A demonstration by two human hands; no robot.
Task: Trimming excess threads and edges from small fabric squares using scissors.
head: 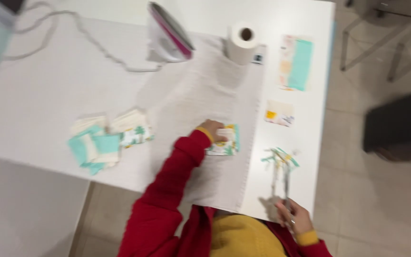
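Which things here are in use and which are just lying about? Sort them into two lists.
In use:
left hand pressing a printed fabric square
right hand gripping a thin metal tool, too blurred to identify
fabric scraps
white mat

Lying about:
iron
paper roll
stacked fabric squares
teal strip piece
small patch

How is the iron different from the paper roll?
The iron is pointed and wedge-shaped, while the paper roll is a round tube with a hole in the middle. The iron has a pink stripe and the roll is plain white. The iron has a cord trailing across the table, and the roll has none. Both are mostly white and stand at the table's far side.
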